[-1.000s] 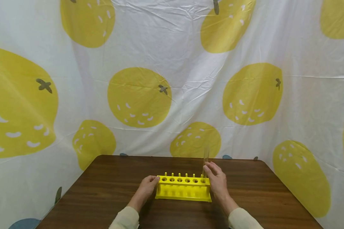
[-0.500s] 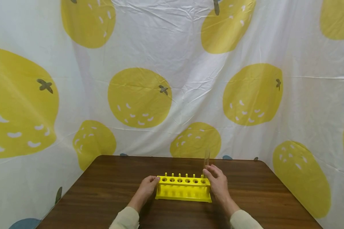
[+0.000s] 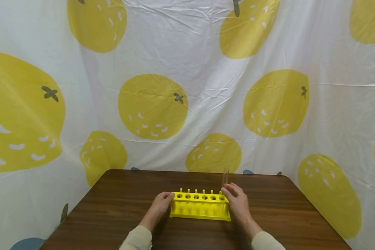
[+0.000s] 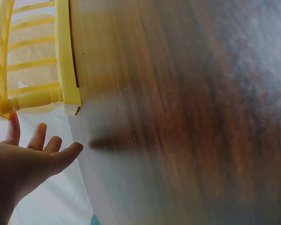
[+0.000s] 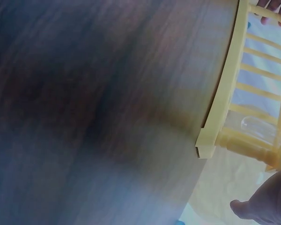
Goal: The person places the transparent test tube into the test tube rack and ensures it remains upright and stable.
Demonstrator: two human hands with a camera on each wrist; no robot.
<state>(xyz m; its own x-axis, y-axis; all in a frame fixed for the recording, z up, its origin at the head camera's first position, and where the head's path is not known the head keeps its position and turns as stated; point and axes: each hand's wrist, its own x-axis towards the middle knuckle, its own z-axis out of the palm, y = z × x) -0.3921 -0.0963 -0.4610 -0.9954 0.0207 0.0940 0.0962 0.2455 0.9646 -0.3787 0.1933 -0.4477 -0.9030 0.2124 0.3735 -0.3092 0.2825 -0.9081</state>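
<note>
A yellow test tube rack (image 3: pixel 200 200) with a row of several holes stands upright on the table. My left hand (image 3: pixel 160 205) pinches its left end at the top corner; in the left wrist view the other fingers (image 4: pixel 61 159) stretch out free beside it. At the right end, my right hand (image 3: pixel 239 204) holds a clear glass test tube (image 3: pixel 226 175) upright between thumb and fingers. The tube passes down through the rightmost hole, and its rounded bottom (image 5: pixel 254 129) shows inside the rack in the right wrist view. The fingers hide the tube's middle.
A dark brown wooden table (image 3: pixel 118 215) with rounded far corners bears the rack. Behind and beside it hangs a white curtain (image 3: pixel 200 86) printed with yellow fruit. Short yellow pegs (image 3: pixel 196 191) rise along the rack's back edge.
The test tube has moved down, deeper into the rightmost hole, and my right hand has lowered with it. My left hand and the rack have stayed in place.
</note>
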